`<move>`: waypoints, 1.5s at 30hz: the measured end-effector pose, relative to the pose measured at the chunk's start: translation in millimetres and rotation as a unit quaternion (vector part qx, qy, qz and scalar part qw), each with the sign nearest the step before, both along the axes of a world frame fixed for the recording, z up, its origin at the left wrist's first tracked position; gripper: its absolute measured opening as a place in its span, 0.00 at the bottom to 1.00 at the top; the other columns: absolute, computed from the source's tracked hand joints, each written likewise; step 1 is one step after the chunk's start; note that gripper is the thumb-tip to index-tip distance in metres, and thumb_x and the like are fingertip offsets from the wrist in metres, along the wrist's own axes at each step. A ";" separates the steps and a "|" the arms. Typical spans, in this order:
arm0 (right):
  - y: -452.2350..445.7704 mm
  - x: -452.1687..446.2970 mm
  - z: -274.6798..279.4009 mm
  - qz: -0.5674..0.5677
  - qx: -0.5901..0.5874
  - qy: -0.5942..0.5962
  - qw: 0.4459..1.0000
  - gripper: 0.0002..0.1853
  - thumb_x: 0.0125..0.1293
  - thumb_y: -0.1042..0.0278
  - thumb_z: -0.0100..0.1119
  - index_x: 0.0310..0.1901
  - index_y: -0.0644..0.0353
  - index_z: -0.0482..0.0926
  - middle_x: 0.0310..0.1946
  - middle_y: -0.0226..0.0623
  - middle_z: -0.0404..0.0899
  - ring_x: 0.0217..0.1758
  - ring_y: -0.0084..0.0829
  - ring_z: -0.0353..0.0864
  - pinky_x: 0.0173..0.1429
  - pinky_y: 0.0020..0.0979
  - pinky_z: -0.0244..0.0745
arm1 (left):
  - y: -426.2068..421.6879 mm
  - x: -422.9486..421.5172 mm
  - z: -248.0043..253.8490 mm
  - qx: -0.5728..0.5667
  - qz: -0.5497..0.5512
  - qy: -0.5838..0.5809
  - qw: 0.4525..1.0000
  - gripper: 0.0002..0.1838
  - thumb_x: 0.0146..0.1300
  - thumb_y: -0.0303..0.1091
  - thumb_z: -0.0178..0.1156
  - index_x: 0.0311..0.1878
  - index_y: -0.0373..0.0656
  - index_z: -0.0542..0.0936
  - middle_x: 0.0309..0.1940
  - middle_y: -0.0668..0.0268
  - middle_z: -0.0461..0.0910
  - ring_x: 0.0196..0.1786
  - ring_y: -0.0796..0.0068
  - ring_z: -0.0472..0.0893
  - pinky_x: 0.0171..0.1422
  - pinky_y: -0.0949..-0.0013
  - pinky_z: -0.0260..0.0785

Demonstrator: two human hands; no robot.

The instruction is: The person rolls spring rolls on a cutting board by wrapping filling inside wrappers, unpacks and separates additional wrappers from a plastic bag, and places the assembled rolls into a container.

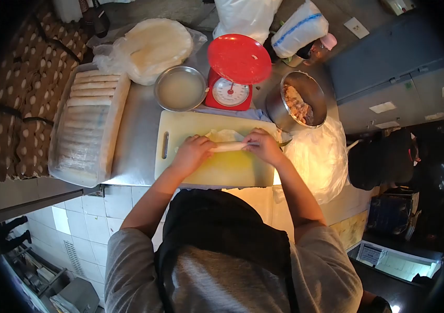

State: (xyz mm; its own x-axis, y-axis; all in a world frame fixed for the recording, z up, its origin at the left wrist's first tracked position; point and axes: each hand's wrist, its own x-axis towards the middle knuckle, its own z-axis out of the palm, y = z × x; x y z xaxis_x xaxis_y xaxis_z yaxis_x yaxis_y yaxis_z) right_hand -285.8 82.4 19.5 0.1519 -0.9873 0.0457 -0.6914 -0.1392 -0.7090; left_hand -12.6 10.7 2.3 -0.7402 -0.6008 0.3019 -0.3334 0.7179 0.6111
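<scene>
A pale, thin-wrapped spring roll (229, 147) lies crosswise on the cutting board (172, 125), with a loose flap of its wrapper (226, 135) spread out beyond it. My left hand (195, 152) has its fingers curled over the left end of the roll. At the right end, the fingers of my right hand (263, 145) are closed around the roll. Both palms partly hide its ends. Behind the board stand a red kitchen scale (231, 92), a metal bowl of cloudy liquid (181, 88) and a metal pot (318, 101) with filling (297, 106) inside.
On the left, a plastic tub (120, 112) holds several finished rolls (93, 92), beside stacked egg trays (37, 104). A stack of round wrappers (157, 44) sits at the back. Plastic sheeting (316, 161) covers the counter at right, near grey cabinets (389, 88).
</scene>
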 end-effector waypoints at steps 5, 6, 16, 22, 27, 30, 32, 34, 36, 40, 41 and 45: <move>-25.8 -14.1 -12.0 -0.026 -0.062 0.077 0.995 0.07 0.53 0.69 0.67 0.35 0.55 0.85 0.33 0.35 0.79 0.39 0.38 0.78 0.46 0.36 0.72 | -33.9 -4.1 -1.9 0.008 -0.002 -0.078 0.997 0.11 0.55 0.31 0.63 0.43 0.46 0.83 0.40 0.62 0.80 0.47 0.58 0.78 0.54 0.58 0.70; -26.6 -9.1 -8.4 -0.028 -0.107 0.113 0.987 0.08 0.53 0.68 0.67 0.36 0.55 0.85 0.34 0.34 0.79 0.40 0.38 0.78 0.48 0.36 0.71 | -35.1 -6.7 -1.3 -0.030 0.009 -0.085 0.996 0.12 0.55 0.31 0.63 0.44 0.46 0.83 0.41 0.62 0.80 0.47 0.58 0.78 0.54 0.58 0.70; -1.4 27.8 -11.1 0.051 -0.168 0.270 0.947 0.21 0.56 0.65 0.61 0.53 0.54 0.78 0.44 0.33 0.76 0.50 0.36 0.75 0.53 0.38 0.68 | 2.6 -17.0 -3.0 -0.030 0.097 -0.058 0.993 0.19 0.52 0.34 0.66 0.50 0.47 0.81 0.45 0.61 0.78 0.49 0.57 0.77 0.56 0.57 0.68; 58.2 33.3 -4.1 0.080 -0.142 0.219 0.962 0.19 0.58 0.66 0.61 0.52 0.55 0.78 0.43 0.34 0.77 0.49 0.38 0.76 0.54 0.40 0.68 | 45.0 11.3 5.3 0.014 0.022 -0.062 0.998 0.19 0.53 0.33 0.66 0.51 0.46 0.79 0.44 0.60 0.79 0.50 0.56 0.76 0.58 0.57 0.68; 64.0 26.9 -0.6 0.044 -0.071 0.091 0.992 0.12 0.58 0.68 0.62 0.45 0.55 0.78 0.38 0.36 0.77 0.45 0.40 0.76 0.51 0.39 0.69 | 46.3 19.6 7.5 0.032 0.011 -0.074 0.997 0.12 0.57 0.32 0.61 0.46 0.47 0.78 0.42 0.62 0.78 0.50 0.59 0.76 0.55 0.57 0.66; 41.6 19.0 -3.5 0.039 -0.061 0.090 0.993 0.07 0.57 0.68 0.62 0.39 0.54 0.79 0.34 0.36 0.75 0.41 0.40 0.76 0.48 0.39 0.69 | 28.7 10.4 4.4 -0.049 0.025 -0.125 0.991 0.11 0.58 0.31 0.57 0.45 0.47 0.78 0.39 0.63 0.77 0.48 0.60 0.76 0.53 0.57 0.66; 29.6 16.7 -5.7 0.032 -0.098 0.112 0.988 0.04 0.57 0.68 0.62 0.34 0.54 0.80 0.31 0.35 0.73 0.38 0.39 0.75 0.45 0.38 0.69 | 28.9 1.4 3.3 -0.088 0.049 -0.131 0.986 0.11 0.57 0.30 0.55 0.44 0.47 0.77 0.38 0.63 0.76 0.47 0.60 0.76 0.52 0.58 0.66; 27.3 20.3 -7.1 0.016 -0.107 0.136 0.985 0.06 0.56 0.68 0.63 0.36 0.54 0.79 0.33 0.35 0.74 0.40 0.39 0.75 0.46 0.39 0.68 | 32.0 -11.3 5.6 -0.105 0.081 -0.095 0.987 0.11 0.57 0.30 0.54 0.44 0.47 0.77 0.37 0.64 0.76 0.46 0.60 0.76 0.51 0.58 0.66; 30.1 28.3 -3.8 0.010 -0.120 0.152 0.981 0.08 0.55 0.67 0.64 0.37 0.53 0.78 0.35 0.34 0.75 0.42 0.39 0.75 0.48 0.40 0.68 | 43.5 -19.6 1.8 -0.099 0.050 -0.082 0.990 0.10 0.57 0.31 0.54 0.43 0.47 0.77 0.38 0.64 0.75 0.47 0.61 0.76 0.51 0.57 0.66; 48.6 50.9 6.9 0.045 -0.168 0.166 0.971 0.14 0.52 0.65 0.66 0.41 0.53 0.77 0.41 0.32 0.76 0.48 0.37 0.75 0.53 0.42 0.65 | 41.5 -32.0 -13.2 -0.083 0.057 -0.055 0.993 0.09 0.58 0.31 0.53 0.43 0.47 0.75 0.38 0.64 0.76 0.46 0.61 0.77 0.50 0.57 0.67; 49.0 52.1 7.6 0.059 -0.185 0.169 0.966 0.15 0.52 0.65 0.67 0.41 0.53 0.77 0.42 0.32 0.76 0.50 0.37 0.74 0.55 0.42 0.64 | 35.5 -35.9 -16.4 -0.088 0.059 -0.068 0.992 0.09 0.59 0.31 0.54 0.44 0.47 0.75 0.38 0.63 0.77 0.46 0.60 0.77 0.50 0.56 0.67; 20.5 42.3 2.4 -0.011 -0.163 0.189 0.968 0.16 0.51 0.65 0.67 0.43 0.53 0.77 0.45 0.31 0.77 0.52 0.36 0.74 0.60 0.41 0.62 | -5.8 -52.1 -10.7 -0.109 0.071 -0.091 0.987 0.11 0.61 0.32 0.54 0.47 0.46 0.75 0.38 0.61 0.79 0.44 0.59 0.78 0.48 0.55 0.66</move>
State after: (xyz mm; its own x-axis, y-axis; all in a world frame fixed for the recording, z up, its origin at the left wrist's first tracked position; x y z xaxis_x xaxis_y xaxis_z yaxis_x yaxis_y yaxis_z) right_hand -243.5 103.0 21.9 0.1973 -0.9328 0.3016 -0.8980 -0.2954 -0.3260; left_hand -64.7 4.9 -8.4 -0.7067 -0.6387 0.3045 -0.5310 0.7631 0.3683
